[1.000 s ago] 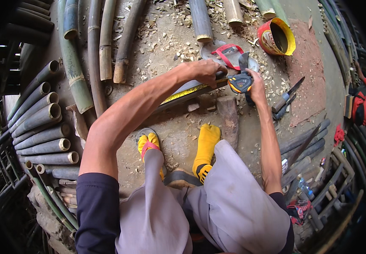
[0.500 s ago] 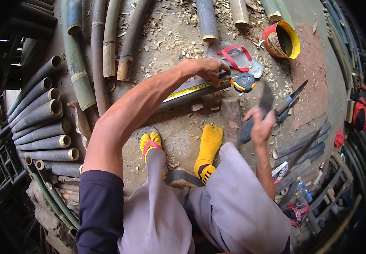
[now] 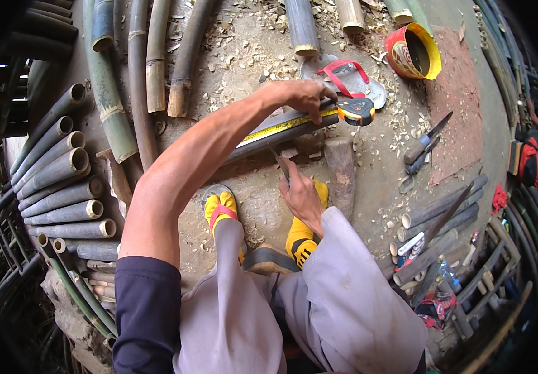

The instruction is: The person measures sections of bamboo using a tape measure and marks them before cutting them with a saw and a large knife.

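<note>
My left hand [image 3: 311, 98] reaches across and curls over a dark bamboo pole [image 3: 262, 148], fingers closed on it beside the tape. Along the pole lies the yellow blade [image 3: 294, 128] of a tape measure, whose black and orange case [image 3: 356, 111] rests at the pole's right end. Closed round a knife [image 3: 280, 163], my right hand [image 3: 303, 196] is just in front of the pole, above my yellow-socked right foot. The knife's tip comes up to the pole's near side; whether it touches cannot be told. Its handle is hidden in my fingers.
A short wooden block [image 3: 341, 169] lies right of my right hand. Beyond the pole are a loose flip-flop [image 3: 375, 93] and a red-yellow can [image 3: 413, 53]. Another knife [image 3: 428, 138] lies on the floor at right. Cut bamboo poles [image 3: 69, 163] are stacked at left; wood chips litter the floor.
My right hand has swung left from beyond the wooden block to the pole, bringing the knife. The tape measure's case has tilted slightly; my left hand stays on the pole.
</note>
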Motion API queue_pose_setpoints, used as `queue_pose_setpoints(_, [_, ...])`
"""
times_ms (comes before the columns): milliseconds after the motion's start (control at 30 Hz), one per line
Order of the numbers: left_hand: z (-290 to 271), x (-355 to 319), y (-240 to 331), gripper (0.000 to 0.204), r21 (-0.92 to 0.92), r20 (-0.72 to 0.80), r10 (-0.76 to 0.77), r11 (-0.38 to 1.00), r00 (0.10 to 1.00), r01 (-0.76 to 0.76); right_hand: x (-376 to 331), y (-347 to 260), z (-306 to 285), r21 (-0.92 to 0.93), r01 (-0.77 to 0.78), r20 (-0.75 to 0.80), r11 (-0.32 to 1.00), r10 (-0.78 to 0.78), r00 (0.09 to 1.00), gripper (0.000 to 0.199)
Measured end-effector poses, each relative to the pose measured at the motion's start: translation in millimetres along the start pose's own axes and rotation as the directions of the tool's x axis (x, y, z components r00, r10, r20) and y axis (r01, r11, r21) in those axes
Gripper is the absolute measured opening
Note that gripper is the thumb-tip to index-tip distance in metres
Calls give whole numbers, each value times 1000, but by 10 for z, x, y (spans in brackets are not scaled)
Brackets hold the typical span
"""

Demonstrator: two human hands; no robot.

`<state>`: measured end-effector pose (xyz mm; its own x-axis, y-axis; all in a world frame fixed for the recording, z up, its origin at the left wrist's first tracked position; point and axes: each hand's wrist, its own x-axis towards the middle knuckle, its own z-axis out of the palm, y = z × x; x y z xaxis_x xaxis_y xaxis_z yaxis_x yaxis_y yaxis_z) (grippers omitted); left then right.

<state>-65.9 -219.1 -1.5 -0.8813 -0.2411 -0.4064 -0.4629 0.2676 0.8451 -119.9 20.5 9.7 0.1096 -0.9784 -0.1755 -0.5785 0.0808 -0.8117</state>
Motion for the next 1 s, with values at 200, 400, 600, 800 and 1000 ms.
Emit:
queue_pose_setpoints(200, [0, 17, 21, 75, 1, -7, 5, 1000, 1000, -5, 38, 12, 28, -14, 16, -23, 1000, -17, 1000, 42])
queue_pose_setpoints(400, [19, 25, -29, 76, 7, -25, 6, 1000, 1000, -6, 74, -50, 4, -15, 8, -16, 1000, -8, 1000, 41])
queue_pose_setpoints(600, [8, 7, -15, 76, -2, -14, 2, 1000, 1000, -2, 54, -54, 57, -48, -53, -10, 997, 52, 999, 40])
queue_pose_setpoints(800, [-12, 35, -19, 76, 22, 8, -6, 1000, 1000, 5, -105, -6, -47, -43, -221, 128, 974, 225, 966, 40])
queue_pose_setpoints(1000, [76, 71, -55, 71, -48, 3, -64, 997, 998, 65, -479, 68, -735, -41, -187, -413, 981, 154, 898, 41])
